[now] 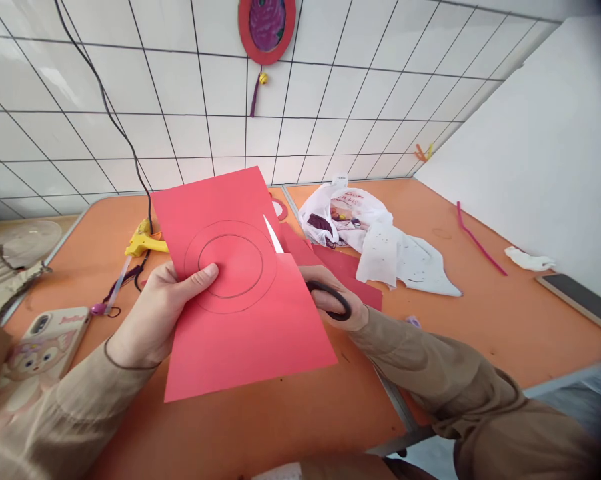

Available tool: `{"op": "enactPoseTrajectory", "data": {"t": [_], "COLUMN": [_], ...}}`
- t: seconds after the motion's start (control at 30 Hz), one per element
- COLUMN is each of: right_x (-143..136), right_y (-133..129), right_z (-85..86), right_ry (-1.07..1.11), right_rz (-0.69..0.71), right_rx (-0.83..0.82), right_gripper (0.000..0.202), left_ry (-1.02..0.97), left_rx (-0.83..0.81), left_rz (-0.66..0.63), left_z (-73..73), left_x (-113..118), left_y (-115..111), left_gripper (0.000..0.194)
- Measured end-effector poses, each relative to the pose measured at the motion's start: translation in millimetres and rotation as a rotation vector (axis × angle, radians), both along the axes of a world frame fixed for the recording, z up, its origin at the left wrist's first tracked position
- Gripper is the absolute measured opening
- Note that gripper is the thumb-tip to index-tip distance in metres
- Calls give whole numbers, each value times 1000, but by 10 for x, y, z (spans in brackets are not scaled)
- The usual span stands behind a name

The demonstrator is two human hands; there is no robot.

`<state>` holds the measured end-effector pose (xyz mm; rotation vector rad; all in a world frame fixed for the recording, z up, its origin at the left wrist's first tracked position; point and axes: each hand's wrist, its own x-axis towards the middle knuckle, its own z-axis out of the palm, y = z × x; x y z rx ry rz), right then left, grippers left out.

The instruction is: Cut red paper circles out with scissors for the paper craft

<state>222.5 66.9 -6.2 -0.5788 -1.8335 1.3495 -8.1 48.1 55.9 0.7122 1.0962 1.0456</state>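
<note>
My left hand grips a red sheet of paper, thumb on its face and the fingers hidden behind it. Two circles, one inside the other, are drawn on the sheet. At its right side, my right hand is closed on a pair of scissors, whose black handle loop shows; the fingertips are partly behind the paper. A pale, pointed sliver shows near the sheet's right edge beside the outer circle. I cannot tell whether it is a blade or a cut gap.
A yellow glue gun with a cord and a phone in a cartoon case lie left. Behind are more red paper, a white plastic bag and white scraps. A dark phone-like slab lies far right on the orange table.
</note>
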Motion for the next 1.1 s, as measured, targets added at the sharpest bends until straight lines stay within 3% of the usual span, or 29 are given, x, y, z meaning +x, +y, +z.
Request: {"op": "enactPoseTrajectory", "data": {"t": [0.13, 0.3, 0.57, 0.77, 1.1], "right_x": [0, -27, -56, -87, -99], "right_y": [7, -1, 0, -23, -52], "right_z": [0, 13, -20, -32, 28], "right_ry": [98, 136, 184, 213, 238], "right_rz": [124, 65, -3, -50, -62], "right_rx": [-53, -51, -34, -88, -126], "right_gripper": [37, 22, 23, 31, 28], "left_ry": [7, -8, 37, 27, 45], "left_rx": [-102, -136, 37, 174, 201], "left_rz": [-1, 5, 101, 84, 58], "left_z": [96, 98, 39, -56, -142], "left_x": [40, 47, 83, 64, 35], "left_y": [-21, -39, -85, -92, -83], "left_gripper": [17, 22, 21, 19, 28]}}
